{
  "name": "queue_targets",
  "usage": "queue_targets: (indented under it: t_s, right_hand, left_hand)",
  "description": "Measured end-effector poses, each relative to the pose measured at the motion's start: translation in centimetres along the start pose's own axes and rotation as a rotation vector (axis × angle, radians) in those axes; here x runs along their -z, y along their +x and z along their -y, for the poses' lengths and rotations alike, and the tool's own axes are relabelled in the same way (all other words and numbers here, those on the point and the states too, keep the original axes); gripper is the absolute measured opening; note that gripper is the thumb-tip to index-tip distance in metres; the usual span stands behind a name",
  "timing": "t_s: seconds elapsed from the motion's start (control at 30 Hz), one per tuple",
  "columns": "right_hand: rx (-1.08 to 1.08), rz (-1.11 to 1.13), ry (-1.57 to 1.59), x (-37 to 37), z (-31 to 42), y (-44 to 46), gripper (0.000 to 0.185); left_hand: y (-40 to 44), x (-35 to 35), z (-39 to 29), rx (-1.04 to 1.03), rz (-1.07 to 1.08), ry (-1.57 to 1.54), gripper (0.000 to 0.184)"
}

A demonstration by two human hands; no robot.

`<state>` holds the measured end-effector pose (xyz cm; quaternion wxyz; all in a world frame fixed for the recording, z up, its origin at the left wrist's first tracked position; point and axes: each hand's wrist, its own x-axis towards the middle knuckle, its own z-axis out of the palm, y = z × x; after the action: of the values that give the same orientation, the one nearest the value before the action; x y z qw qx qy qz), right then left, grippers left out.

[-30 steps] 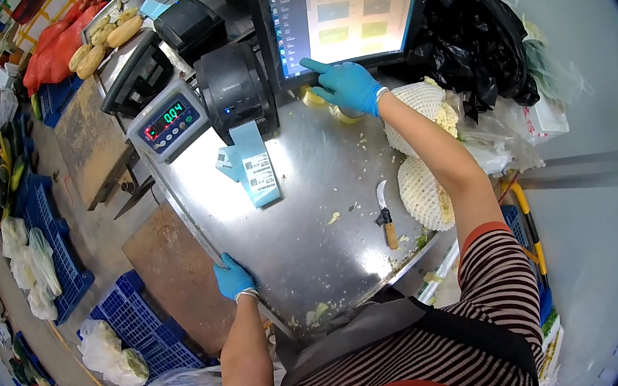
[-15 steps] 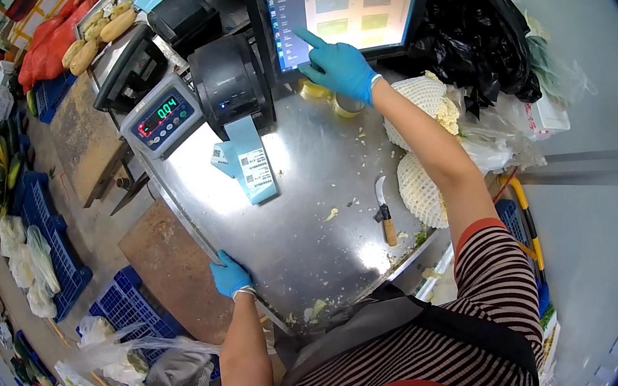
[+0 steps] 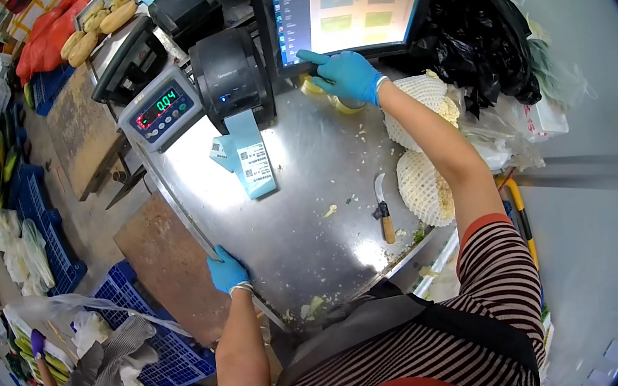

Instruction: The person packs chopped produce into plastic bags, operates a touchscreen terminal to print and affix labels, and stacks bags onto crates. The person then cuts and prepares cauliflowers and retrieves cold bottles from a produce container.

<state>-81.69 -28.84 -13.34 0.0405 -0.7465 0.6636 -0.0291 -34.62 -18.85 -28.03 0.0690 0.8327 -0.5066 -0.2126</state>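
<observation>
My right hand (image 3: pixel 345 79), in a blue glove, is raised at the lower left of the lit monitor (image 3: pixel 358 1). Its index finger is stretched out at the screen's bottom edge, and the hand holds nothing. My left hand (image 3: pixel 228 271), also gloved in blue, is wrapped over the left edge of the steel table (image 3: pixel 296 210). Between the hands, a strip of printed labels (image 3: pixel 253 165) hangs from the black label printer (image 3: pixel 230 78). A curved knife with a wooden handle (image 3: pixel 387 225) lies on the table. Yellow tape rolls (image 3: pixel 346 104) are partly hidden beneath my right hand.
A scale (image 3: pixel 160 109) reading 0.04 stands left of the printer. Cauliflowers in foam nets (image 3: pixel 425 187) line the right side, near black plastic bags (image 3: pixel 472 39). Blue crates (image 3: pixel 159 345) stand on the floor at left. Another person's purple-gloved hand (image 3: pixel 37 342) is at lower left.
My right hand has moved down the screen's left side to its bottom edge. My left hand stays on the table edge. The other person has come further into view at lower left.
</observation>
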Motion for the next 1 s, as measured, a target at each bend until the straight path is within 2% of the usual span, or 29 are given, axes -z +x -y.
queue_targets:
  t_s: [0.1,0.27,0.37,0.4,0.43,0.57,0.67,0.8,0.83,0.9,1.0]
  right_hand:
    - [-0.021,0.052,0.013,-0.5,-0.8,0.6,0.029]
    - [0.009,-0.036,-0.051,-0.8,-2.6,1.4,0.026]
    - [-0.045,-0.079,-0.043,0.3,-2.9,1.6,0.027]
    - [-0.075,-0.085,-0.042,1.2,-2.8,1.6,0.030]
    - [-0.115,-0.086,-0.054,1.8,-2.7,1.7,0.045]
    - [-0.130,-0.104,-0.017,2.5,-3.4,2.6,0.061]
    - [-0.104,-0.219,-0.054,2.3,-3.5,2.5,0.051]
    - [-0.076,-0.138,-0.019,2.6,-1.6,1.7,0.023]
    - [-0.041,-0.131,-0.010,2.2,-1.1,1.5,0.023]
    - [0.010,-0.116,0.009,0.8,-0.5,1.4,0.037]
    - [0.046,-0.027,-0.053,-0.9,-1.1,1.5,0.035]
  left_hand:
    - [0.1,0.0,0.0,-0.004,0.017,-0.016,0.053]
    - [0.1,-0.1,0.1,0.003,0.012,-0.026,0.051]
    - [0.5,-0.7,0.8,-0.001,0.007,-0.017,0.052]
    - [0.5,-0.7,0.8,-0.001,0.012,-0.012,0.053]
    - [0.5,-0.7,0.9,-0.002,0.016,-0.008,0.053]
    - [0.7,-0.9,1.0,-0.009,0.006,-0.017,0.055]
    - [0.6,-0.8,0.9,-0.011,0.011,-0.029,0.055]
    - [0.4,-0.6,0.7,-0.013,-0.007,-0.029,0.054]
    - [0.4,-0.4,0.5,-0.013,-0.010,-0.024,0.054]
    - [0.3,-0.4,0.4,-0.017,-0.017,-0.022,0.054]
    - [0.1,0.0,0.1,-0.014,-0.001,-0.034,0.053]
